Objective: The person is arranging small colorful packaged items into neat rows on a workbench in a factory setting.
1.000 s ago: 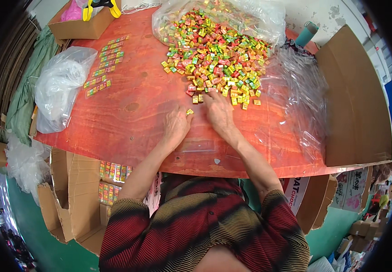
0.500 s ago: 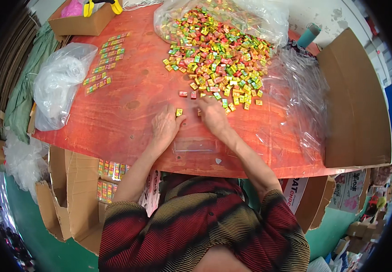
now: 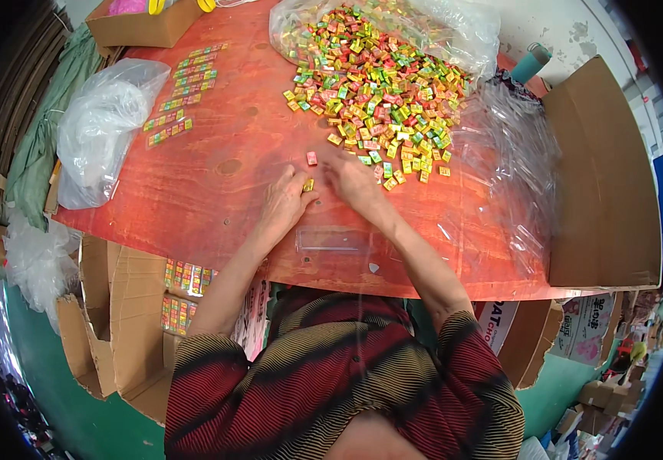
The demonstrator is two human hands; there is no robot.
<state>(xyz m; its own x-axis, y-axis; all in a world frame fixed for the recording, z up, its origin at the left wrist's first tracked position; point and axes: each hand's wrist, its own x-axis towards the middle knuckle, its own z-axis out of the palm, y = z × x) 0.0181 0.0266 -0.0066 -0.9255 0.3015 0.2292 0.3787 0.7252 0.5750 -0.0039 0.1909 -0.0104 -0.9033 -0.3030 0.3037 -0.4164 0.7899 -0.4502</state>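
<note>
My left hand (image 3: 281, 205) rests on the red wooden table (image 3: 216, 203), its thumb and index finger curled round a small yellow box (image 3: 308, 185). Across from it, my right hand (image 3: 354, 181) reaches in with fingertips smeared by motion; whether they hold anything cannot be made out. A small red box (image 3: 312, 158) lies just ahead, between the two hands. Beyond the right hand spreads a big heap of small red, yellow and green boxes (image 3: 381, 100), coming out of a clear plastic bag (image 3: 454, 34). A clear flat plastic piece (image 3: 330, 240) lies nearer my body.
Several rows of small boxes (image 3: 185, 88) lie at the far left, beside a clear bag (image 3: 101, 126). Crumpled clear film (image 3: 511, 146) and an upright cardboard panel (image 3: 603, 172) are on the right. An open carton (image 3: 139, 322) stands below the table's left edge.
One of two red boxes ahead of my hands is no longer visible; the other has turned. My right fingers have shifted left. The view has moved slightly.
</note>
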